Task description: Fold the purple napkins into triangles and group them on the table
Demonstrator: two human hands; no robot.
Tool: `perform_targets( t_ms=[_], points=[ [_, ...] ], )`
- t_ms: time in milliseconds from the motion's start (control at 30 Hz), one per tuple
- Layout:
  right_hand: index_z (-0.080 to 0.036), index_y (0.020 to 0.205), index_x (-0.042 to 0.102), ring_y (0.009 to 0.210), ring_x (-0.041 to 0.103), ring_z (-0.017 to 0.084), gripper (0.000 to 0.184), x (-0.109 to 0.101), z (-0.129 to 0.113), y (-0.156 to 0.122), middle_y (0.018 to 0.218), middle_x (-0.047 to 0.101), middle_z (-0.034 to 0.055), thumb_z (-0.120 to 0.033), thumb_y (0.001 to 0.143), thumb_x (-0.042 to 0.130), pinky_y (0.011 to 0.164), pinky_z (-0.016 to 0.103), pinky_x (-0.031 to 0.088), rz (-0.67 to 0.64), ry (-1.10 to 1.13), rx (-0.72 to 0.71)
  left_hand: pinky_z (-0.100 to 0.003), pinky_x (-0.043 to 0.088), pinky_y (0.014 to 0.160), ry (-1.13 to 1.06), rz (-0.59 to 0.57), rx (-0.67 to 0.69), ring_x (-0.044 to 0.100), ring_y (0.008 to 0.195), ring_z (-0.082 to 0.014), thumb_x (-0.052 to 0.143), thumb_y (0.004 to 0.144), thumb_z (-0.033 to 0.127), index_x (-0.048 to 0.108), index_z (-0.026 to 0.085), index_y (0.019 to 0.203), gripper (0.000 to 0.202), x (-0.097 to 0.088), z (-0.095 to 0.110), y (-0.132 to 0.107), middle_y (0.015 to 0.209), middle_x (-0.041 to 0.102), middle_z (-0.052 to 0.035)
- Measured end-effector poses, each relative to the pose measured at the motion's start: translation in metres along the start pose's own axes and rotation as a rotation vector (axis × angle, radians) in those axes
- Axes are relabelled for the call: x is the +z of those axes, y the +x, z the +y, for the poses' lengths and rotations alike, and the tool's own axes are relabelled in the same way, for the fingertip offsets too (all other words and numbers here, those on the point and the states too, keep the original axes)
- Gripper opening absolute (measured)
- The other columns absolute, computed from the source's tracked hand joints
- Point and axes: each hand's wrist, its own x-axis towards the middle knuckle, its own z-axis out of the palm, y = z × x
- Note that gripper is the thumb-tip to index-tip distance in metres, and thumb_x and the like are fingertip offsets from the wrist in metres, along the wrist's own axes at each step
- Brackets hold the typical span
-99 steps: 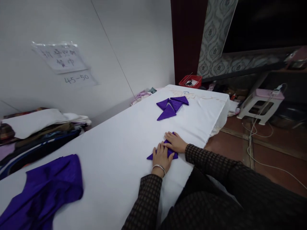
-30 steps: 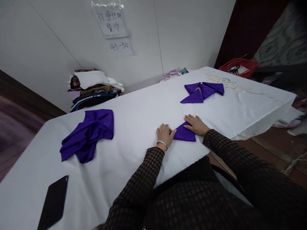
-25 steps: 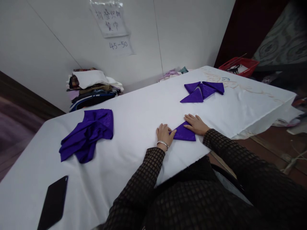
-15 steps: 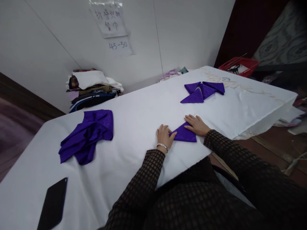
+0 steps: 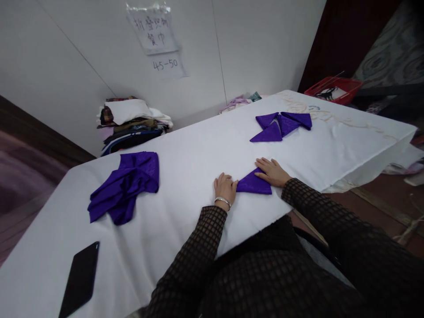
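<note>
- The folded purple cloth [image 5: 252, 184] lies flat on the white-covered surface [image 5: 190, 172], near the edge closest to the person, its narrow tip toward 9 o'clock.
- The left hand [image 5: 225, 187] sits at the cloth's 9 o'clock, fingers spread on the surface and thumb touching the tip; it is not clenched, and no firm pinch shows.
- The right hand [image 5: 272, 172], at 2 o'clock, rests extended with its fingers over the cloth, pressing rather than gripping.
- Judging by its thinness and faint sheen, the cloth should be light, soft and a little slippery; nothing suggests it is fragile, but the folds could slide apart or spring up.
- Best hold: a flat palm near 2 o'clock to pin the layers, with a light pinch at the 9 o'clock tip or the 4 o'clock corner, taking all layers together.
- Purple triangles [image 5: 270, 133] lie at 1 o'clock from it.
- Well off at 9 o'clock, the crumpled purple cloth [image 5: 126, 187] shows how limply the fabric seems to drape when unfolded.
</note>
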Motion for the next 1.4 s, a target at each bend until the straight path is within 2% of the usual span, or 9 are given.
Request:
perform_targets(
  t_ms=[333, 800, 933, 1000, 1100, 1167, 1267, 1400],
  points=[
    [-0.018, 0.141, 0.036, 0.138, 0.023, 0.029, 0.067, 0.0, 0.001, -0.001, 0.149, 0.031, 0.0089, -0.061, 0.09, 0.022, 0.109, 0.056, 0.018, 0.001, 0.026, -0.001, -0.045, 0.02, 0.11, -0.088, -0.008, -0.104, 0.038, 0.129, -0.0214, 0.056, 0.084, 0.032, 0.064, 0.02, 0.07, 0.019, -0.01, -0.018, -0.013, 0.122, 0.059, -0.0036],
    [-0.02, 0.141, 0.036, 0.138, 0.023, 0.028, 0.065, 0.0, 0.0, 0.0, 0.149, 0.032, 0.0082, -0.06, 0.091, 0.022, 0.109, 0.055, 0.02, 0.007, 0.014, 0.005, -0.052, 0.018, 0.11, 0.086, -0.061, -0.007, 0.032, 0.133, -0.0233, 0.043, 0.09, 0.027, 0.063, 0.02, 0.08, 0.023, -0.013, -0.017, -0.016, 0.123, 0.057, -0.0047],
    [-0.02, 0.141, 0.035, 0.138, 0.023, 0.028, 0.065, 0.001, -0.001, 0.001, 0.149, 0.031, 0.0086, -0.059, 0.091, 0.023, 0.109, 0.055, 0.018, 0.003, 0.02, 0.005, -0.052, 0.021, 0.11, 0.088, 0.028, -0.045, 0.034, 0.132, -0.0233, 0.043, 0.09, 0.027, 0.063, 0.021, 0.093, 0.02, -0.015, -0.004, -0.016, 0.131, 0.053, -0.0065],
    [-0.02, 0.141, 0.035, 0.138, 0.023, 0.028, 0.065, 0.0, -0.002, 0.001, 0.149, 0.031, 0.0091, -0.059, 0.091, 0.024, 0.109, 0.054, 0.018, -0.001, 0.021, 0.008, -0.05, 0.02, 0.11, 0.095, 0.069, 0.048, 0.034, 0.133, -0.0224, 0.042, 0.091, 0.029, 0.059, 0.022, 0.107, 0.025, -0.014, 0.011, -0.014, 0.135, 0.049, -0.0076],
    [-0.019, 0.141, 0.035, 0.138, 0.022, 0.027, 0.064, -0.003, -0.005, 0.002, 0.149, 0.03, 0.0102, -0.058, 0.091, 0.024, 0.109, 0.053, 0.017, -0.007, 0.025, 0.017, -0.048, 0.018, 0.112, 0.137, -0.017, 0.312, 0.028, 0.136, -0.0213, 0.04, 0.091, 0.037, 0.047, 0.021, 0.128, 0.04, -0.006, 0.034, -0.008, 0.143, 0.041, -0.0086],
    [-0.018, 0.141, 0.035, 0.138, 0.022, 0.027, 0.064, -0.006, -0.007, 0.002, 0.149, 0.03, 0.0107, -0.057, 0.092, 0.024, 0.109, 0.053, 0.016, -0.007, 0.034, 0.021, -0.047, 0.017, 0.113, 0.198, -0.121, 0.399, 0.022, 0.139, -0.0226, 0.039, 0.09, 0.046, 0.036, 0.018, 0.138, 0.055, 0.004, 0.042, -0.005, 0.148, 0.033, -0.0108],
    [-0.018, 0.142, 0.034, 0.138, 0.022, 0.027, 0.067, -0.008, -0.01, 0.002, 0.149, 0.03, 0.0109, -0.06, 0.091, 0.025, 0.11, 0.052, 0.014, -0.007, 0.058, 0.025, -0.048, 0.017, 0.113, 0.301, -0.241, 0.374, 0.018, 0.14, -0.0267, 0.035, 0.087, 0.058, 0.029, 0.012, 0.142, 0.073, 0.017, 0.04, -0.002, 0.15, 0.027, -0.0151],
    [-0.02, 0.143, 0.033, 0.138, 0.021, 0.027, 0.069, -0.01, -0.007, 0.004, 0.15, 0.029, 0.0098, -0.063, 0.089, 0.024, 0.11, 0.051, 0.014, -0.013, 0.094, 0.022, -0.046, 0.018, 0.113, 0.363, -0.261, 0.371, 0.019, 0.139, -0.0277, 0.031, 0.086, 0.062, 0.03, 0.008, 0.142, 0.078, 0.024, 0.033, 0.0, 0.151, 0.023, -0.0156]
  ],
)
